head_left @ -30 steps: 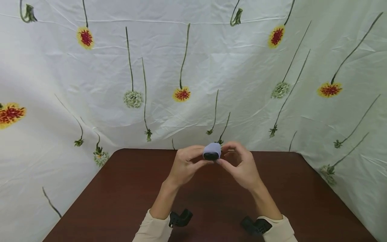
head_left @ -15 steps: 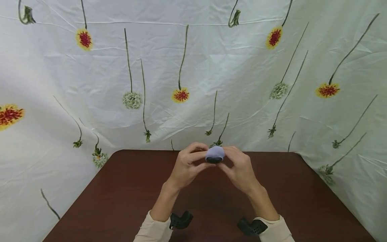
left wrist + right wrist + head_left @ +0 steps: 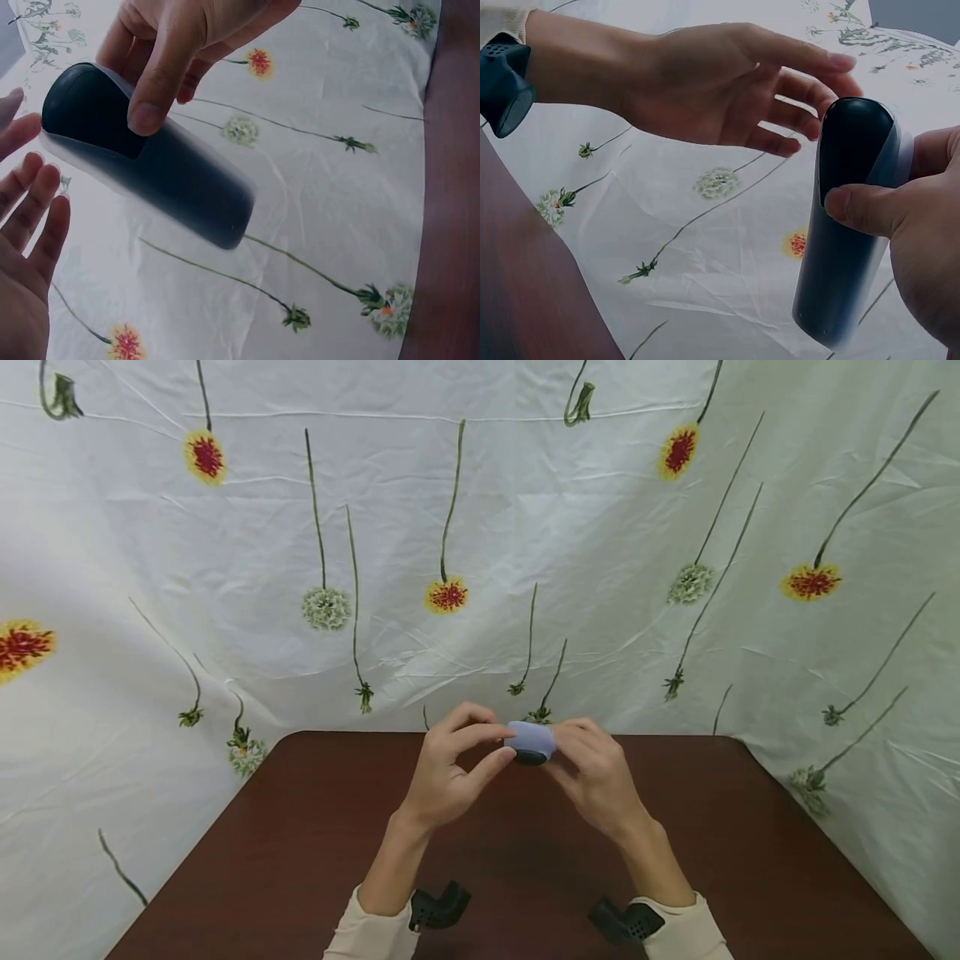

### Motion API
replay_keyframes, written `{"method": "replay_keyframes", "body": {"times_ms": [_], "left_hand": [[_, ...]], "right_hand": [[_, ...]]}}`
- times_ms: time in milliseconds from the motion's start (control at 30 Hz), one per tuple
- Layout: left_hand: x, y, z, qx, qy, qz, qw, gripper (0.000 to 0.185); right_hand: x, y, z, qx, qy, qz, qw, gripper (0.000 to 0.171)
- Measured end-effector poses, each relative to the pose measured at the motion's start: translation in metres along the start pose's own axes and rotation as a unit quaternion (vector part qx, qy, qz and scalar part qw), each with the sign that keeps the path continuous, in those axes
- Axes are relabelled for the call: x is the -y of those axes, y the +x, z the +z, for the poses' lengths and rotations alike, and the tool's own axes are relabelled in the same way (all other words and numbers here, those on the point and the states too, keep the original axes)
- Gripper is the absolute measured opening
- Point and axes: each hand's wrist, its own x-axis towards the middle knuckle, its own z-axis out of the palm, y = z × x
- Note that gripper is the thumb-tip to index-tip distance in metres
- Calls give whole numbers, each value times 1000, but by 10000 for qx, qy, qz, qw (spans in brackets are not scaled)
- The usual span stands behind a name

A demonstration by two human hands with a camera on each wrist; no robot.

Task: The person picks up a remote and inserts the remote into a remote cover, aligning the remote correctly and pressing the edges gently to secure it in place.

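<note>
A small oblong device (image 3: 531,742) with a dark face and a pale lavender shell is held up over the far part of the brown table (image 3: 300,843). My right hand (image 3: 592,772) grips it, thumb pressed on its dark face (image 3: 847,225). My left hand (image 3: 442,772) is beside the device's left end, fingers straight and loosely spread, holding nothing. The left wrist view shows the device (image 3: 150,172) slanting down from the right hand (image 3: 187,37), with the left hand (image 3: 30,247) a small gap away. In the right wrist view the left hand (image 3: 720,82) reaches toward the device's top.
A white cloth printed with flowers (image 3: 480,527) hangs behind and around the table. Black wrist cameras (image 3: 438,907) (image 3: 626,920) sit at my cream sleeves. Only my arms lie over the tabletop.
My left hand has let go of the device and straightened its fingers; before, both hands pinched it. The right hand keeps its grip and has turned the device slightly.
</note>
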Motion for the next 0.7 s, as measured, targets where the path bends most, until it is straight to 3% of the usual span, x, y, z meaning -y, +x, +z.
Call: {"method": "replay_keyframes", "body": {"times_ms": [133, 267, 400, 600, 700], "left_hand": [[0, 0, 0, 133, -102, -51, 9998, 29], [1, 0, -3, 302, -205, -173, 9992, 15], [0, 0, -6, 605, -489, -437, 9960, 11], [-5, 0, -12, 1058, -1113, -1251, 9802, 16], [-7, 1, -13, 1164, -1292, -1457, 9739, 15]], "right_hand": [[0, 0, 0, -27, -21, -165, 9999, 36], [0, -1, 0, 34, -135, -235, 9996, 26], [2, -1, 0, 154, -262, -245, 9992, 32], [4, 1, 0, 234, -489, -369, 9978, 28], [4, 2, 0, 254, -572, -417, 9972, 25]]}}
